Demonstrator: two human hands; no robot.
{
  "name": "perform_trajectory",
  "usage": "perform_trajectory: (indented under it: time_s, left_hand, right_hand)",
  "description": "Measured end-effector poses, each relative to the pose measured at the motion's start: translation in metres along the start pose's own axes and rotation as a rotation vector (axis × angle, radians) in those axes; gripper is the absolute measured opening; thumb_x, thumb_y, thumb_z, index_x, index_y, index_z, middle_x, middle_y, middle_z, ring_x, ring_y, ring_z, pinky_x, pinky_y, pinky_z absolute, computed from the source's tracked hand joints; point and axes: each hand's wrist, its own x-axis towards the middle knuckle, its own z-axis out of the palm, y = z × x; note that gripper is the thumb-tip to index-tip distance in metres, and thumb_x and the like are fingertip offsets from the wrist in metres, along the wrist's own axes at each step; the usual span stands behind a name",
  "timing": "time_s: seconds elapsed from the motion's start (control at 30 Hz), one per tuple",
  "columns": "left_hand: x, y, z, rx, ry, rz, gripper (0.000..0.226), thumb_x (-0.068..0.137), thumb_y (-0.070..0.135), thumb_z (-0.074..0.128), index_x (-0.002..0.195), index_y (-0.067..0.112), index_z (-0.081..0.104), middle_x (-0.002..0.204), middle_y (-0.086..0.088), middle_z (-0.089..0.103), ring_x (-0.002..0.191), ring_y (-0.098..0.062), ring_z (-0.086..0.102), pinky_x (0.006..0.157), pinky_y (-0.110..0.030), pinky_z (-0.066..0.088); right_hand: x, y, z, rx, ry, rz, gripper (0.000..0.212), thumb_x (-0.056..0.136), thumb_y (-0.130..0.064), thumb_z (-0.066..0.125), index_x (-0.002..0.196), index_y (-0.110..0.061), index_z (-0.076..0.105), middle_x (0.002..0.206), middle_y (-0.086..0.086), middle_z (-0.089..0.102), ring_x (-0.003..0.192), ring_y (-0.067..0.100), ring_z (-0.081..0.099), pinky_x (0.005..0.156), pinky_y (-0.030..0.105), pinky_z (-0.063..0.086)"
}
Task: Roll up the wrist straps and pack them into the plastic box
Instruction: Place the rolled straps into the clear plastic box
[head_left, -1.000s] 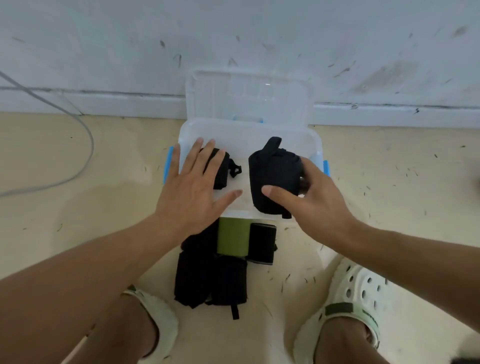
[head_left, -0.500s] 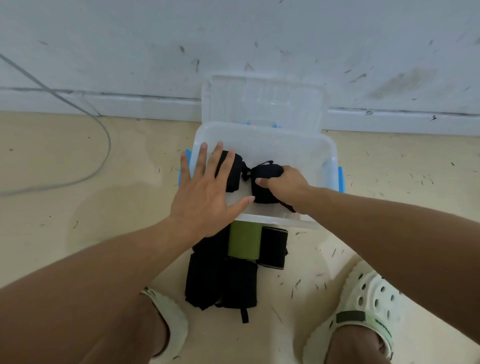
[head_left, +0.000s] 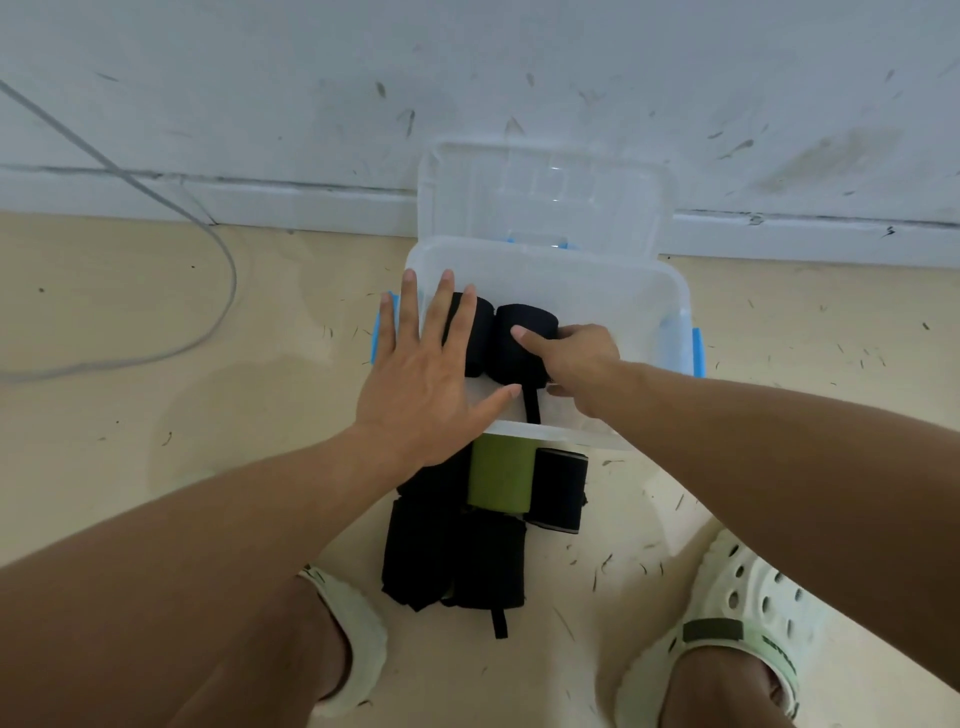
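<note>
A clear plastic box (head_left: 628, 291) with blue clips sits on the floor by the wall, its lid (head_left: 545, 192) standing open behind it. Two rolled black wrist straps lie side by side inside it. My left hand (head_left: 421, 379) rests flat, fingers spread, over the box's left edge and partly on the left roll (head_left: 480, 332). My right hand (head_left: 576, 364) is inside the box, gripping the right roll (head_left: 524, 332), whose loose tail hangs toward the front rim. In front of the box lie a green strap (head_left: 501, 475) and several black straps (head_left: 452, 556).
A grey cable (head_left: 218, 270) curves over the floor at the left. The white wall and skirting board run just behind the box. My two feet in pale clogs (head_left: 737, 623) stand at the bottom, either side of the strap pile.
My right hand carried the black roll from above the box down into it, beside the first roll. My left hand stayed spread over the left roll. The view shifted slightly.
</note>
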Motion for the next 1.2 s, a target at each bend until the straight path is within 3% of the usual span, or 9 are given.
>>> perform_trajectory:
  time_s: [0.33,0.43,0.53,0.63,0.73,0.87,0.93,1.1,1.2]
  left_hand:
    - [-0.006,0.000,0.003,-0.052,0.069,0.008,0.091,0.097,0.071,0.027,0.163,0.009,0.021,0.173,-0.015,0.013,0.160,-0.040,-0.001,0.129,-0.058,0.001]
    - [-0.020,0.003,0.006,-0.079,0.163,0.053,0.074,0.106,0.054,0.030,0.161,0.005,0.029,0.171,-0.013,0.023,0.161,-0.032,0.006,0.129,-0.057,0.001]
    - [-0.035,0.006,0.007,-0.152,0.224,0.105,0.065,0.109,0.045,0.031,0.160,0.004,0.033,0.170,-0.011,0.027,0.161,-0.027,0.012,0.129,-0.058,0.005]
    - [-0.051,0.007,0.007,-0.156,0.237,0.239,0.067,0.108,0.046,0.038,0.159,0.003,0.034,0.170,-0.014,0.026,0.160,-0.031,0.015,0.128,-0.060,0.009]
    - [-0.075,0.007,0.014,-0.067,0.198,0.457,0.079,0.103,0.051,0.051,0.162,0.006,0.024,0.172,-0.016,0.018,0.160,-0.034,0.012,0.129,-0.059,0.010]
    - [-0.095,-0.003,0.031,0.094,0.098,0.643,0.106,0.090,0.061,0.065,0.166,0.011,0.009,0.174,-0.013,0.005,0.161,-0.032,0.003,0.130,-0.054,0.002]
    - [-0.096,-0.008,0.035,0.158,0.076,0.669,0.114,0.086,0.063,0.069,0.166,0.011,0.006,0.174,-0.013,0.004,0.161,-0.033,0.000,0.130,-0.054,-0.001]
    - [-0.094,-0.005,0.039,0.156,0.117,0.652,0.113,0.087,0.066,0.068,0.166,0.011,0.009,0.174,-0.013,0.006,0.161,-0.032,0.001,0.130,-0.054,-0.001]
    - [-0.093,-0.008,0.039,0.165,0.123,0.667,0.113,0.086,0.069,0.068,0.166,0.012,0.012,0.173,-0.013,0.008,0.161,-0.033,0.003,0.130,-0.054,0.000]
  right_hand:
    - [-0.029,-0.014,-0.011,0.026,0.069,-0.191,0.054,0.099,-0.046,0.066,0.141,-0.015,0.057,0.126,-0.003,0.064,0.111,0.016,0.063,0.097,0.028,0.047]
    - [-0.080,-0.017,-0.017,0.146,0.191,-0.492,0.024,0.099,-0.034,0.067,0.121,-0.023,0.065,0.106,-0.012,0.067,0.087,-0.005,0.060,0.082,0.014,0.046]
    - [-0.134,0.005,-0.019,0.211,0.061,-0.578,0.010,0.098,-0.026,0.069,0.092,-0.021,0.064,0.077,-0.010,0.062,0.068,-0.002,0.053,0.067,0.010,0.045]
    - [-0.176,0.054,-0.013,0.034,-0.208,-0.387,0.020,0.097,-0.035,0.069,0.084,-0.020,0.063,0.068,-0.009,0.058,0.062,0.002,0.052,0.063,0.018,0.049]
    - [-0.176,0.116,-0.001,-0.150,-0.330,-0.009,0.030,0.087,-0.055,0.074,0.100,-0.029,0.067,0.087,-0.012,0.071,0.084,0.006,0.068,0.085,0.038,0.061]
    - [-0.155,0.143,0.011,-0.064,-0.353,0.289,0.111,0.060,-0.073,0.082,0.151,-0.019,0.047,0.135,-0.001,0.063,0.121,0.021,0.063,0.106,0.043,0.053]
    - [-0.148,0.143,0.015,-0.028,-0.359,0.293,0.107,0.070,-0.063,0.086,0.155,-0.016,0.042,0.141,0.001,0.060,0.124,0.022,0.060,0.108,0.041,0.051]
    - [-0.141,0.135,0.031,0.011,-0.389,0.268,0.053,0.081,-0.047,0.085,0.126,-0.024,0.069,0.106,-0.007,0.074,0.095,0.010,0.065,0.082,0.026,0.052]
    - [-0.140,0.135,0.039,0.009,-0.374,0.280,0.052,0.079,-0.047,0.087,0.122,-0.024,0.069,0.106,-0.007,0.074,0.098,0.009,0.065,0.076,0.023,0.051]
